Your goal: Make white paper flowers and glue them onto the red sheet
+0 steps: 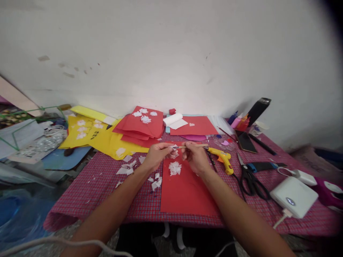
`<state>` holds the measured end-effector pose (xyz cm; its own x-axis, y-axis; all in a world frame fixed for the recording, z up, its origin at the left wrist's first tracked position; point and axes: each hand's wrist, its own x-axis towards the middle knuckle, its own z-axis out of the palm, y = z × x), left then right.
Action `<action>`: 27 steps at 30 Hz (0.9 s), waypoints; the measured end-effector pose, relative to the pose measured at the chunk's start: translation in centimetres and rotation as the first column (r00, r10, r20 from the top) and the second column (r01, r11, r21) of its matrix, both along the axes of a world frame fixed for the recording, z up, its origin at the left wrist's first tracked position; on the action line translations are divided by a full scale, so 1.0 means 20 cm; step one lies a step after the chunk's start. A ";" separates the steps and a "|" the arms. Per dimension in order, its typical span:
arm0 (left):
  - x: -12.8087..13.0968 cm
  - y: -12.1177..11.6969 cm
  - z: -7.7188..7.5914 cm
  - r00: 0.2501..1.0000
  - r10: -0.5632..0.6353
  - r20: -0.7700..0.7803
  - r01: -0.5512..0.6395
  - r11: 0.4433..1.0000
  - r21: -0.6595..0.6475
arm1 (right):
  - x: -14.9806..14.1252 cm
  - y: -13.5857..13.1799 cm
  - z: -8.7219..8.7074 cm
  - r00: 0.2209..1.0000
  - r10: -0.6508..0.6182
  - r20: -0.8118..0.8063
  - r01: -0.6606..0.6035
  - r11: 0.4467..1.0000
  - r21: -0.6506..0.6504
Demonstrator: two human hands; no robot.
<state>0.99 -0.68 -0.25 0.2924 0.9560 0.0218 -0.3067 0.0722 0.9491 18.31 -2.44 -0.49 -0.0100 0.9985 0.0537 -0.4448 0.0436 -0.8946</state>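
Above a red paper sheet (184, 194), my two hands meet. My left hand (158, 155) pinches a small piece of white paper (173, 146) between its fingertips. My right hand (195, 156) is closed round a thin tan stick (200, 145), whose left end touches or nearly touches that paper; its exact kind is too small to tell. Just below the hands, a cluster of curled white paper petals (175, 168) lies on the red sheet. Torn white paper scraps (157, 182) are scattered to the left on the checked tablecloth (107, 194).
Behind are red sheets bearing white paper flowers (146, 119), a white paper roll (173, 119) and yellow paper (107, 141). At right lie a yellow glue gun (223, 157), black scissors (250, 178), a utility knife (261, 166), a phone (245, 141) and a white adapter box (294, 196).
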 end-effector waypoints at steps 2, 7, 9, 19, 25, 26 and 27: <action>0.00 0.00 0.00 1.000 0.007 -0.018 -0.006 1.000 0.011 | 0.00 0.00 0.00 1.000 0.010 -0.016 -0.010 1.000 -0.002; 0.00 0.00 0.00 0.999 0.024 -0.045 -0.022 0.999 0.038 | 0.00 0.00 0.01 1.000 -0.020 0.011 0.020 1.000 0.005; 0.00 0.00 0.00 0.998 0.024 -0.057 -0.022 0.999 0.049 | 0.00 0.00 0.01 0.999 -0.027 0.021 0.026 1.000 0.010; 0.00 -0.01 0.02 0.991 0.030 -0.128 -0.018 0.996 0.091 | -0.02 -0.01 0.00 0.996 -0.043 0.074 0.040 0.998 0.044; 0.00 -0.01 0.02 0.980 0.042 -0.195 -0.016 0.991 0.134 | -0.03 0.00 -0.01 0.991 -0.050 0.125 0.044 0.998 0.043; 0.00 -0.01 0.01 0.977 0.044 -0.211 -0.012 0.989 0.150 | -0.03 0.00 -0.01 0.990 -0.054 0.132 0.049 0.998 0.040; 0.00 -0.01 0.01 0.973 0.046 -0.227 -0.008 0.986 0.165 | -0.03 0.00 -0.02 0.989 -0.062 0.137 0.057 0.998 0.040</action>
